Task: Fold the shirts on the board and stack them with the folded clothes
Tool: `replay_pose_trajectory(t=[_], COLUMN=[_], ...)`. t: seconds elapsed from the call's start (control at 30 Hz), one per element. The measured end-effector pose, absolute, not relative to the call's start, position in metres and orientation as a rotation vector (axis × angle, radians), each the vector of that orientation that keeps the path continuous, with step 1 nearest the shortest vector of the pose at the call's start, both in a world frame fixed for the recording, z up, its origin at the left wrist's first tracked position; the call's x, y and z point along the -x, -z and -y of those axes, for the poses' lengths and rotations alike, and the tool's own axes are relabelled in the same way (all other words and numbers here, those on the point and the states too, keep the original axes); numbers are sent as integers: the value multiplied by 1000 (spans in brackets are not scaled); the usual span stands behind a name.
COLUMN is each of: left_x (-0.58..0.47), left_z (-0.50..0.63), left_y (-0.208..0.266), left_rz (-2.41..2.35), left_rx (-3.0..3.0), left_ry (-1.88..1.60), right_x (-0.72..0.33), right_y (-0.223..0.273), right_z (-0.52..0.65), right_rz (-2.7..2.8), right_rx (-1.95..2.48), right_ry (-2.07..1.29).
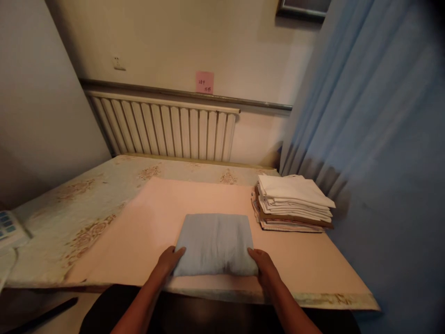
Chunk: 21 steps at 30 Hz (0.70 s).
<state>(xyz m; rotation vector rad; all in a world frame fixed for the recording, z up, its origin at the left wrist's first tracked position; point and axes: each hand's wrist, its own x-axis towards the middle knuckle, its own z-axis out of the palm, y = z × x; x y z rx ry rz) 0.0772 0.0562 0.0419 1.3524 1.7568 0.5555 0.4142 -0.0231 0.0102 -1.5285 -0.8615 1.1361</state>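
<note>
A folded light blue cloth lies flat near the front edge of the table, on a pink sheet. Its near side is slightly rumpled, with a small dark shadow at the bottom. My left hand grips the cloth's left edge, thumb on top and fingers tucked underneath. At the right edge, my right hand pinches the cloth the same way, its other fingers mostly hidden below. To the right stands a stack of folded white and brown fabric, apart from both hands.
The pink sheet covers much of the flowered tablecloth. A blue curtain hangs close along the right side. Behind the table are a radiator and a wall with a pink note. A white device with keys sits at the left.
</note>
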Motion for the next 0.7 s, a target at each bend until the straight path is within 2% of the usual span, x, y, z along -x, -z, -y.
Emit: replay_pose_trajectory(t=[0.3,0.43,0.57,0.7], left_x=[-94,-94,-86,-92], left_z=[-75,-82,-86,-95], left_y=[-54,-66,-96,-148], left_rz=[-1270,-1136,-945,-926], left_rx=[-712,-745,-807,-846], left_ry=[-714,-746,-761,-785], right_x=[-409,-407,-413,-436], right_y=[-22,-42,-73,-110], right_z=[-19,-29,-36,-54], right_rz=[691,732,833,979], right_rx=[1345,1284,1211,1157], right_ry=[-1407,-1435,-1457,-1426])
